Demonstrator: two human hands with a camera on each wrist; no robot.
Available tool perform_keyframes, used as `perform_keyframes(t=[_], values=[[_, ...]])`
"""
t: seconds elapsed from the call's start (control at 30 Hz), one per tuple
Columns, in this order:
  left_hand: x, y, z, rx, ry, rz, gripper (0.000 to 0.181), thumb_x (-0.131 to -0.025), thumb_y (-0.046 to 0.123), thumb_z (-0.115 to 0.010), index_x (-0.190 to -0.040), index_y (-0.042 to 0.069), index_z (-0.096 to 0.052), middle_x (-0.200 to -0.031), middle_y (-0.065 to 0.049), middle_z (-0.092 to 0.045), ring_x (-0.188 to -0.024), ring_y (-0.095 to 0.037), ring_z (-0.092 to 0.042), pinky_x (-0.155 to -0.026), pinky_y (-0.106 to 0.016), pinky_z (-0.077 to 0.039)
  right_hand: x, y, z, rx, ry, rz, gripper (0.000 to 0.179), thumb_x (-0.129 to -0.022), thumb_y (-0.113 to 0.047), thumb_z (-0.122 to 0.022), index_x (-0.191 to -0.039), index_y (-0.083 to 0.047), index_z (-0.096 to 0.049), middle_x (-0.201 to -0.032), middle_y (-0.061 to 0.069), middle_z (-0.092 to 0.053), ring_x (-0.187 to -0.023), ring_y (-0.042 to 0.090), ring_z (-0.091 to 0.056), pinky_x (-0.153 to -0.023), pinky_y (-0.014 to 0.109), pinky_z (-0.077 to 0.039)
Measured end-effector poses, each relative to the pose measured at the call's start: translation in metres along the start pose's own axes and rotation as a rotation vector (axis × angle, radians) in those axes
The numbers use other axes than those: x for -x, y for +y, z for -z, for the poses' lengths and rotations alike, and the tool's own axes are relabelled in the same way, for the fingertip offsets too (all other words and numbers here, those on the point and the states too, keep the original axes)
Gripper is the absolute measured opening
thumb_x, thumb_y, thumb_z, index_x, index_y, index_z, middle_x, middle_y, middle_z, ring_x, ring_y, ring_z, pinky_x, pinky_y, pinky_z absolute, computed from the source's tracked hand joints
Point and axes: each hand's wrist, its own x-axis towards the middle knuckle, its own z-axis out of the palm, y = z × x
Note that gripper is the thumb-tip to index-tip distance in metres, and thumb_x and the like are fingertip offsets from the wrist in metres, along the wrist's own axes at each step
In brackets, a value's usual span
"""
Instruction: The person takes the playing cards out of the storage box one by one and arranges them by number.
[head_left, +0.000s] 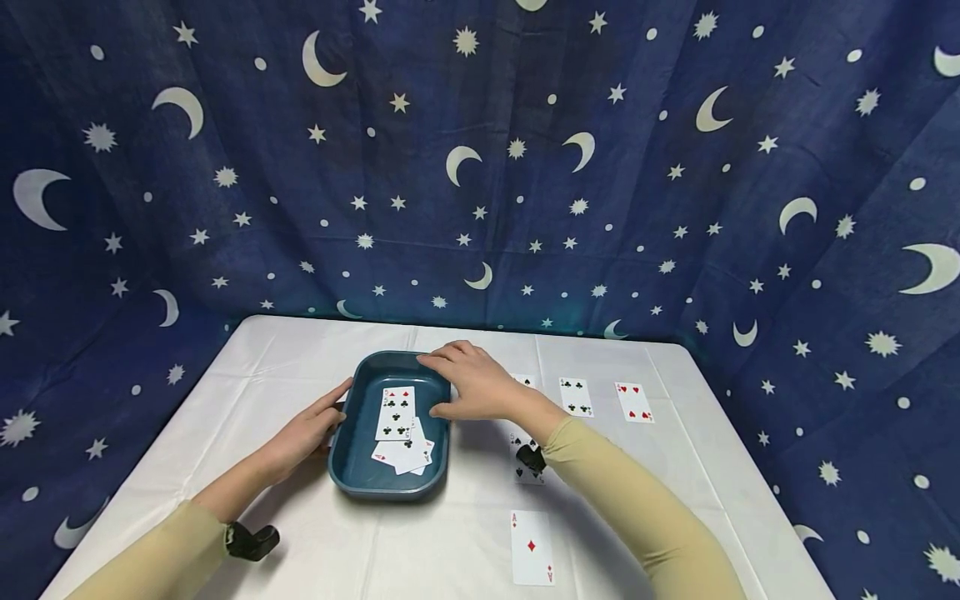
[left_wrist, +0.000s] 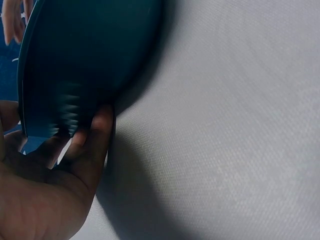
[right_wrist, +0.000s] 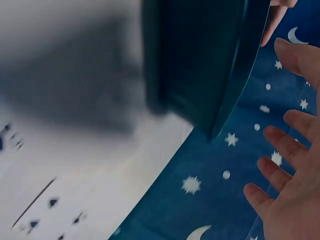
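A dark teal tray (head_left: 386, 492) holds a few overlapping playing cards (head_left: 395, 421), with clubs showing on the top one. My left hand (head_left: 303, 437) grips the tray's left side. In the left wrist view, its fingers press low against the outer wall of the tray (left_wrist: 90, 45) and the thumb is at the rim. My right hand (head_left: 476, 383) hovers by the right rim, nothing in it. Spread fingers of the right hand (right_wrist: 300, 170) stand apart from the tray (right_wrist: 200, 55) in the right wrist view.
To the right on the white tablecloth lie a clubs card (head_left: 576, 397), a hearts card (head_left: 634, 402) and, nearer, an ace of diamonds (head_left: 532, 547). My right arm partly covers a spades card (head_left: 528, 475). A starry blue curtain (head_left: 420, 208) surrounds the table.
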Motion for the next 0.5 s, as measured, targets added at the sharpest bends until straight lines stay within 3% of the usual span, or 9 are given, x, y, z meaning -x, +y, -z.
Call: perform_keyframes(t=[0.23, 0.5], values=[[0.002, 0.0, 0.0, 0.028, -0.01, -0.017, 0.067, -0.105, 0.016, -0.041, -0.166, 0.024, -0.016, -0.088, -0.008, -0.041, -0.1, -0.027, -0.052, -0.082, -0.04, -0.052, -0.028, -0.019, -0.012, 0.035, -0.098, 0.005, 0.089, -0.082, -0.058, -0.077, -0.157, -0.024, -0.044, -0.15, -0.001, -0.049, -0.14, 0.023, -0.037, -0.114, 0.045, -0.031], [0.001, -0.001, 0.0, 0.015, -0.005, -0.005, 0.066, -0.104, 0.018, -0.041, -0.166, 0.027, -0.017, -0.097, -0.011, -0.043, -0.11, -0.03, -0.05, -0.085, -0.041, -0.052, -0.047, -0.027, -0.031, 0.059, -0.199, -0.039, 0.091, -0.079, -0.064, -0.077, -0.155, -0.023, -0.048, -0.15, -0.001, -0.049, -0.138, 0.022, -0.039, -0.114, 0.043, -0.031]])
